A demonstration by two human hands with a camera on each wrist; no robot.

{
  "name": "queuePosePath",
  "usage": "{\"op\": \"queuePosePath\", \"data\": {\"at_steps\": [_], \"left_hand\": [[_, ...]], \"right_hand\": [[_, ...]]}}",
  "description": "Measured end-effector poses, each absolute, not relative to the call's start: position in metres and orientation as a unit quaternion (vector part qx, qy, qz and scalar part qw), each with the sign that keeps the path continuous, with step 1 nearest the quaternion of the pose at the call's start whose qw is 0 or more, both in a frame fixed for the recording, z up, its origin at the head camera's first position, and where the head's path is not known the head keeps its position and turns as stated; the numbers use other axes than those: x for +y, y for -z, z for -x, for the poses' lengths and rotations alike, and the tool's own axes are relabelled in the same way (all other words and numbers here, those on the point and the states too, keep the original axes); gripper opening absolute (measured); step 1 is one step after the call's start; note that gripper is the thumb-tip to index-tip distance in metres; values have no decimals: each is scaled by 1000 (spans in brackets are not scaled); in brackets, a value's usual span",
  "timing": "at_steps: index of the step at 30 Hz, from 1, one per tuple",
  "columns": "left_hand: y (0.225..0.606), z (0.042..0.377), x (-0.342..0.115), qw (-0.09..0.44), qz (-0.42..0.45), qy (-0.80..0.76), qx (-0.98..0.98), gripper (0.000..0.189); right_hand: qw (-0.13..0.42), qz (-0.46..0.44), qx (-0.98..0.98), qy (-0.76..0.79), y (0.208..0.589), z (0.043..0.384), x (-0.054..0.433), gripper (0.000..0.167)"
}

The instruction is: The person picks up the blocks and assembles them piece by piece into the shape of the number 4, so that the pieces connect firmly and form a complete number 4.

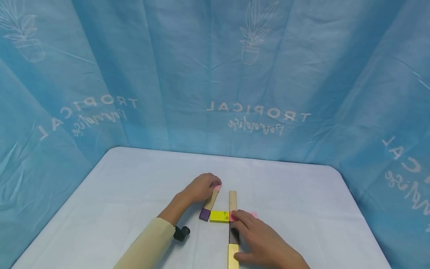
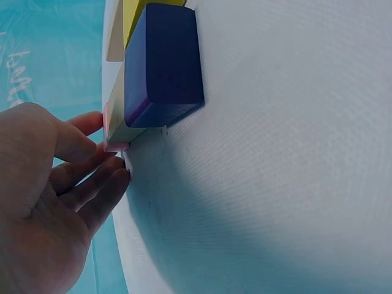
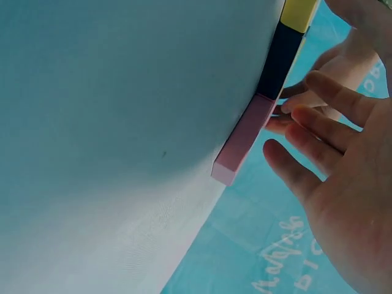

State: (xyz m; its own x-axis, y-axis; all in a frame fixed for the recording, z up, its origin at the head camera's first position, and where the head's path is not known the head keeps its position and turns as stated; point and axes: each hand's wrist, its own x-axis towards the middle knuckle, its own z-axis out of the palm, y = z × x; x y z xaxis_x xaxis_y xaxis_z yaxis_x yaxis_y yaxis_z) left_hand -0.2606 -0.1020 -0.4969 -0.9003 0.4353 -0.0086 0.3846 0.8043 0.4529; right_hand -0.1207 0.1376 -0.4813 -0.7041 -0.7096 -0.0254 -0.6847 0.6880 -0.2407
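Observation:
My left hand [image 1: 201, 188] is at the far end of a slanted row, its thumb and fingers pinching a small pink block [image 1: 217, 188]. Below it come a plain wood block [image 1: 211, 200] and a purple block [image 1: 204, 214], which looks dark blue in the left wrist view [image 2: 168, 58]. A bright yellow block [image 1: 220, 216] runs from there to an upright row. My right hand [image 1: 260, 239] hovers over or rests lightly on that row, fingers spread, near a black block [image 1: 234, 235] and a pale yellow block [image 1: 233, 256]. Whether its fingertips touch the blocks is unclear.
Another wood block [image 1: 233, 200] tops the upright row. A pink block [image 1: 253, 215] sticks out to the right, partly behind my right hand. The white tabletop [image 1: 134, 186] is bordered by blue curtains [image 1: 188, 74]. A black wrist device [image 1: 181, 233] sits on the left wrist.

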Motion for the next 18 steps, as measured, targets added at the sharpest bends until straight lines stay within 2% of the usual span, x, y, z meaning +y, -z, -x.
{"op": "queuePosePath", "data": {"at_steps": [8,13,18], "left_hand": [[495,259,-101,60,-215,-230,947,26],[494,257,-101,63,-214,-228,948,26],[491,256,-101,63,-209,-227,949,26]], "right_hand": [[80,356,925,107,482,120,135,69],[80,361,922,113,483,118,137,66],[83,361,923,107,481,118,139,69]]}}
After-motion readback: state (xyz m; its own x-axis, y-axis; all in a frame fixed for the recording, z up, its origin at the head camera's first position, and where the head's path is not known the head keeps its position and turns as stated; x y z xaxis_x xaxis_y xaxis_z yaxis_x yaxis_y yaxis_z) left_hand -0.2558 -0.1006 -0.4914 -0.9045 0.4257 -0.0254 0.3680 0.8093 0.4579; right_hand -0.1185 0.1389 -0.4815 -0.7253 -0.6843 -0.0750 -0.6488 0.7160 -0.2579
